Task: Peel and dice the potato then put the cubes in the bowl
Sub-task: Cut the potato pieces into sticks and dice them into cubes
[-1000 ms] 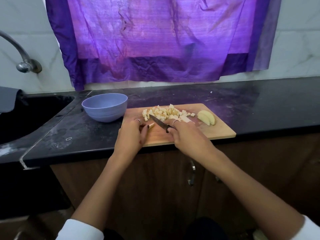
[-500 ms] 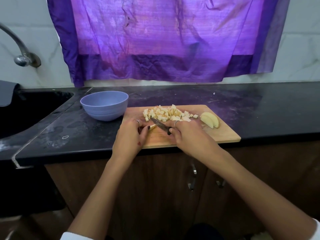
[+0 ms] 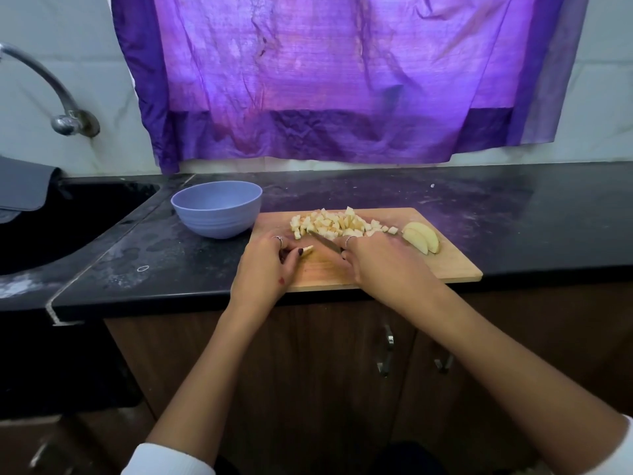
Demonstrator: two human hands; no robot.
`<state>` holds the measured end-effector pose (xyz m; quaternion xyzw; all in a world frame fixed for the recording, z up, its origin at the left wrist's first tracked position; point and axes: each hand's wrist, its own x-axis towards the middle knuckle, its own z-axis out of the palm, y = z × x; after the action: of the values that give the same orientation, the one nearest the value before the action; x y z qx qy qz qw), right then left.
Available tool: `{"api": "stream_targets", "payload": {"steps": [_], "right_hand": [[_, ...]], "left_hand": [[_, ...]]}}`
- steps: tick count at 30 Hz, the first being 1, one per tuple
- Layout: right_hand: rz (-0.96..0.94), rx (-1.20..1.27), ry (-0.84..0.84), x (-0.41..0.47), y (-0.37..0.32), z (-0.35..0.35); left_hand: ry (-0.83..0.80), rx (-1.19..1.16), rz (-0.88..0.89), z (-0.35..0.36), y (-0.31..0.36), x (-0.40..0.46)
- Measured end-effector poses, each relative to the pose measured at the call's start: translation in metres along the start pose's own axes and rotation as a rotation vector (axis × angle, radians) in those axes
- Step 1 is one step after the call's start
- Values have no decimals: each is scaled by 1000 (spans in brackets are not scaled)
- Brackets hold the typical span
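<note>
On the cutting board (image 3: 394,269), the left hand (image 3: 265,269) pinched a small potato strip (image 3: 307,250) while the right hand (image 3: 383,265) gripped the knife (image 3: 323,242). Diced cubes (image 3: 337,222) lay heaped at the board's far edge, two wedges (image 3: 421,237) at its right, the bowl (image 3: 217,209) just left.

1. Knife (image 3: 325,242): held by the right hand (image 3: 380,265); blade has drawn slightly away from the potato strip (image 3: 307,249), toward 1 o'clock.
2. Left hand (image 3: 267,269): pinch on the strip unchanged in place; no other displacement observed.
</note>
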<state>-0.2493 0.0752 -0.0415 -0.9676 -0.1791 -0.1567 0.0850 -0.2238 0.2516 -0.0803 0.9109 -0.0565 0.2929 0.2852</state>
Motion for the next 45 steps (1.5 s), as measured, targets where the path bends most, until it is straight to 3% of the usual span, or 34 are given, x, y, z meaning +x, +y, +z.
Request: {"api": "stream_targets", "payload": {"steps": [4, 13, 22, 29, 34, 45], "right_hand": [[33, 176, -39, -2, -2, 3], [17, 156, -52, 4, -3, 1], [24, 148, -203, 20, -11, -7], [-5, 81, -185, 3, 3, -13], [16, 136, -45, -8, 0, -8], [-20, 150, -71, 3, -8, 2]], "left_hand": [[-14, 12, -13, 0, 0, 0], [-13, 11, -7, -1, 1, 1], [9, -18, 7, -1, 4, -2], [4, -4, -30, 0, 5, -1], [-16, -6, -27, -1, 2, 0], [2, -12, 17, 3, -3, 0]]}}
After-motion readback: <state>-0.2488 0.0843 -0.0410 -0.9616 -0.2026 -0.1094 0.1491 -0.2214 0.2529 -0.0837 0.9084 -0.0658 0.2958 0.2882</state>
